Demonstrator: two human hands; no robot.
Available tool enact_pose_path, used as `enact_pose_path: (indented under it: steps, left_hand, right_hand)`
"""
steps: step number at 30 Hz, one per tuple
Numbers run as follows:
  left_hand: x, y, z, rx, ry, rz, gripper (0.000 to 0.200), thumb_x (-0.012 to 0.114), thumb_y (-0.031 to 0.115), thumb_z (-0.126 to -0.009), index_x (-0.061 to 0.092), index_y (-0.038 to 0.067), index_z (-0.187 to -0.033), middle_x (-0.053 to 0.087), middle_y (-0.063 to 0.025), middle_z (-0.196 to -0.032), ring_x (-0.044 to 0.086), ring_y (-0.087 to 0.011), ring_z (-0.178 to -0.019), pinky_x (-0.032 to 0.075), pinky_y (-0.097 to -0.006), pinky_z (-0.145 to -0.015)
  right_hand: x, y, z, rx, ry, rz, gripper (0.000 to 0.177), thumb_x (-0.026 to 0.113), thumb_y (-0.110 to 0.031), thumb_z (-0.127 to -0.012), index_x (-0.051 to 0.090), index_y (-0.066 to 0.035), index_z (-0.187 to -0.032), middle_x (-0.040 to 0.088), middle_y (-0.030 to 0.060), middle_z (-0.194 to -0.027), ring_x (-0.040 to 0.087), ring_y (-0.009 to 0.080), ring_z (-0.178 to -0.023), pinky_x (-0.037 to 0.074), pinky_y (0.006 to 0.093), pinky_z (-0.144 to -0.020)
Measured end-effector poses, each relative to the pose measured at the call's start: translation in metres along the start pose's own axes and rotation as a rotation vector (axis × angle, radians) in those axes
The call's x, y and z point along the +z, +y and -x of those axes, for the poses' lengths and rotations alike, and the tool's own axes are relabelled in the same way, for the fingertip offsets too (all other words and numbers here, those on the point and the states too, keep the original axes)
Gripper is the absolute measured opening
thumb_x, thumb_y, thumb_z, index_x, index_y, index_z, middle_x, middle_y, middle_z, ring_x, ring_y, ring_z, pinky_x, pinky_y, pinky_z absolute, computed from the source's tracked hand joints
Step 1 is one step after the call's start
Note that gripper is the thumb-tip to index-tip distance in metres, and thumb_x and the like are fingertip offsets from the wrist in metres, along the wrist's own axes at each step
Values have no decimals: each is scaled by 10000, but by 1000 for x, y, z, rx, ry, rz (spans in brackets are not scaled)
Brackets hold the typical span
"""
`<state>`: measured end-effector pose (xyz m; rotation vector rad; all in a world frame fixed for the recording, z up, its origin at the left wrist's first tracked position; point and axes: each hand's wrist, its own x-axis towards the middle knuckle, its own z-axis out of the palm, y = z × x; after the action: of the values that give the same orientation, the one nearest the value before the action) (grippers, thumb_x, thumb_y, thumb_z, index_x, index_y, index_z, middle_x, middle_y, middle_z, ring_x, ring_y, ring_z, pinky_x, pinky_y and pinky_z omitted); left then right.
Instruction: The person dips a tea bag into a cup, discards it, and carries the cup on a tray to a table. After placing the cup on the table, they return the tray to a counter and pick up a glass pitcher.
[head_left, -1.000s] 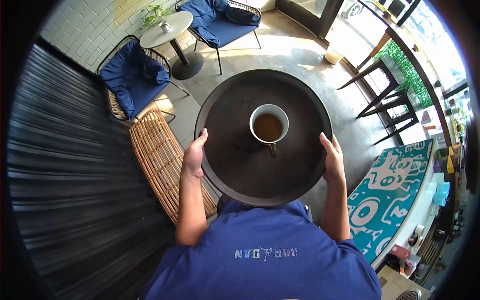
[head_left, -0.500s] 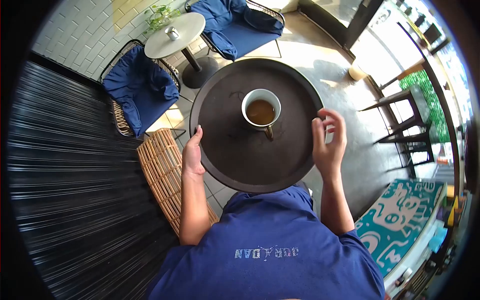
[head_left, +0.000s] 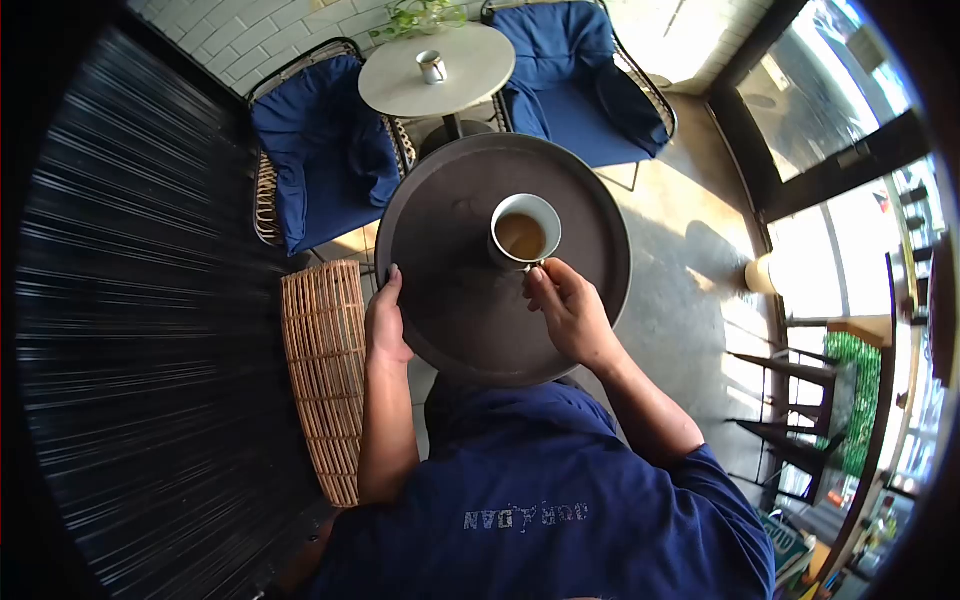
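Note:
A round brown serving tray point(head_left: 450, 330) is held out in front of my body. My left hand point(head_left: 387, 322) grips its left rim, thumb on top and the other fingers hidden beneath. On the tray, right of its middle, is a white cup point(head_left: 526, 232) with brown liquid inside. My right hand point(head_left: 570, 312) reaches over the tray's right side, its fingers pinched on the cup's handle at the near side.
Ahead is a round pale table point(head_left: 480, 75) with a small cup point(head_left: 431, 67) and a potted plant point(head_left: 420, 18). Chairs with blue cushions point(head_left: 325, 150) flank it. A rattan bench point(head_left: 325, 380) stands at left. Dark stools point(head_left: 800, 410) and a glass door point(head_left: 820, 90) are at right.
My right hand has left the tray's right rim and closed on the cup's handle. The table and chairs now appear nearer and further right; my left hand still holds the tray.

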<state>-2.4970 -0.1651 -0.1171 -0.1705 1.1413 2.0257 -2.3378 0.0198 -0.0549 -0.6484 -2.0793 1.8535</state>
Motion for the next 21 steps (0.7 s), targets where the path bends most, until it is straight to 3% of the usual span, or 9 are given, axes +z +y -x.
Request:
enact_pose_path:
  steps: [9, 11, 12, 13, 15, 16, 19, 21]
  left_hand:
    - [-37, 100, -136, 149, -1, -69, 500, 526, 375, -943, 506, -33, -1232, 584, -91, -1171, 547, -176, -1082, 445, -326, -925]
    - [-38, 126, -154, 247, 186, -370, 526, 544, 396, -934, 514, -50, -1211, 585, -82, -1154, 545, -152, -1052, 436, -306, -914]
    - [-38, 135, -163, 272, 314, -435, 419, 553, 393, -934, 594, -6, -1056, 594, -19, -943, 532, -114, -860, 432, -273, -787]
    - [-43, 141, -170, 259, 325, -435, 419, 553, 393, -934, 594, -6, -1056, 594, -19, -943, 532, -114, -860, 432, -273, -787]
    - [-45, 159, -180, 379, 321, -632, 341, 553, 366, -941, 601, 36, -872, 493, 44, -750, 429, -90, -701, 368, -257, -655]
    - [-38, 167, -181, 400, 352, -714, 360, 546, 331, -949, 536, 31, -749, 368, 50, -643, 322, -83, -628, 292, -267, -576]
    - [-49, 186, -192, 466, 275, -979, 337, 544, 296, -950, 575, -20, -835, 458, 10, -639, 392, -85, -623, 350, -265, -586]
    - [-46, 190, -202, 498, 296, -996, 317, 543, 282, -950, 593, -25, -891, 505, -13, -655, 431, -88, -629, 377, -263, -600]
  right_hand:
    - [28, -4, -170, -7, 68, -46, 264, 470, -255, -990, 558, -10, -948, 536, 5, -762, 523, 82, -705, 468, 244, -681]
    - [28, -5, -205, -40, 121, -74, 262, 471, -255, -989, 559, -12, -946, 528, -2, -756, 511, 80, -706, 454, 238, -668]
    - [26, -6, -223, -84, 123, -68, 258, 470, -250, -990, 559, -14, -937, 519, -11, -751, 496, 70, -702, 434, 233, -645]
    - [23, -6, -241, -104, 123, -109, 254, 473, -245, -988, 559, -16, -919, 507, -17, -740, 482, 57, -687, 418, 230, -626]
    - [19, -6, -276, -87, 161, -56, 259, 507, -260, -974, 561, -25, -882, 499, -24, -724, 459, 47, -654, 407, 221, -607]
    - [18, -3, -294, -61, 203, -14, 266, 531, -273, -962, 558, -27, -863, 490, -32, -703, 448, 45, -638, 397, 218, -596]
    - [9, 25, -353, 11, 278, 55, 272, 598, -295, -923, 579, -30, -865, 462, -67, -643, 406, 42, -585, 339, 228, -530]
    - [2, 52, -394, -3, 342, 109, 288, 629, -311, -898, 607, -25, -868, 470, -60, -627, 397, 48, -568, 340, 240, -526]
